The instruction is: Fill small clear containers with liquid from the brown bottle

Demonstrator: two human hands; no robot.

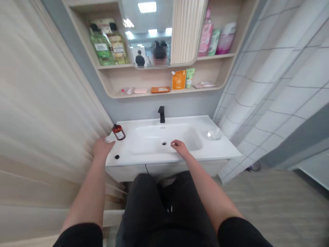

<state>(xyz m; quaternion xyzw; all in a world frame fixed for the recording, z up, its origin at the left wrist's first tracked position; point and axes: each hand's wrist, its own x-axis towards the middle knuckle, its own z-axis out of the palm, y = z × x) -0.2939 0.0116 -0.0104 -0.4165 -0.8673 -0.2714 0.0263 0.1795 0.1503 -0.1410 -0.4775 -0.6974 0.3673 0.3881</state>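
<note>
My left hand (101, 148) is at the left end of the white washbasin counter, closed on a crumpled white cloth or tissue (110, 138). Just beyond it stands a brown bottle (119, 132) with a black cap and a white label. Over the right part of the basin (144, 142), near the drain (164, 143), hovers my right hand (179, 147). Its fingers are curled together in a pinch, and whatever may be between them is too small to make out. A small black round piece (117, 157) lies on the counter in front of my left hand.
A black faucet (161, 114) rises behind the basin. On the counter's right lies a clear, crumpled-looking item (214, 134). Above, a shelf cabinet (144, 73) with a mirror (149, 34) holds green and yellow bottles, pink bottles, an orange pouch (179, 79) and a green tube (189, 78).
</note>
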